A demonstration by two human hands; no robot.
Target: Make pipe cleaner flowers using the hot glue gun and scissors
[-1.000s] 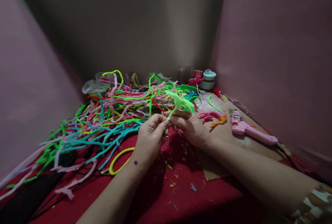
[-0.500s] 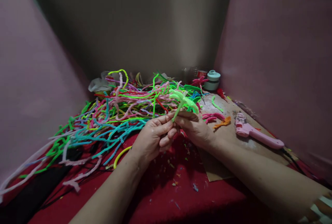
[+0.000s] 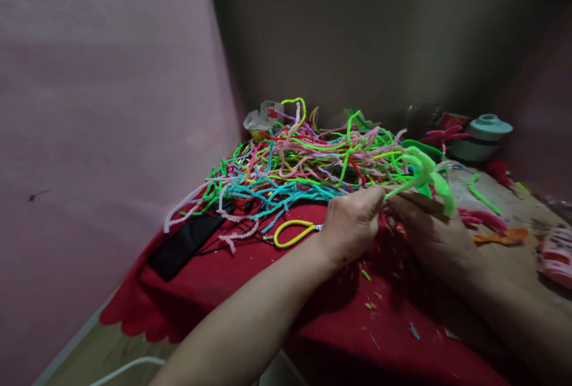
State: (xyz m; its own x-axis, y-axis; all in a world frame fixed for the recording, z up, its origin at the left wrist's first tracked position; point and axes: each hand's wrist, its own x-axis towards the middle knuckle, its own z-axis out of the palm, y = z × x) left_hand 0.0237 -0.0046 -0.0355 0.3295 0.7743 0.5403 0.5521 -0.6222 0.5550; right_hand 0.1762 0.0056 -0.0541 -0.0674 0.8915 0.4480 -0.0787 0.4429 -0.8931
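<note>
Small coloured scraps (image 3: 370,305) litter the near edge of the red cloth-covered tabletop (image 3: 214,273). Beyond them, yellow-handled scissors (image 3: 292,243) lie left of the left hand (image 3: 355,219). Its fingers and those of the right hand (image 3: 440,237) are clamped together on the thin stem of a light-green, fuzzy pipe-cleaner piece (image 3: 422,168), raised right of centre. Its curved, petal-like head already has shape and a stem; what remains undone cannot be told. Farther off lies a tangled multicoloured pipe-cleaner pile (image 3: 308,162); far right, a deep-pink fuzzy flower (image 3: 444,134).
</note>
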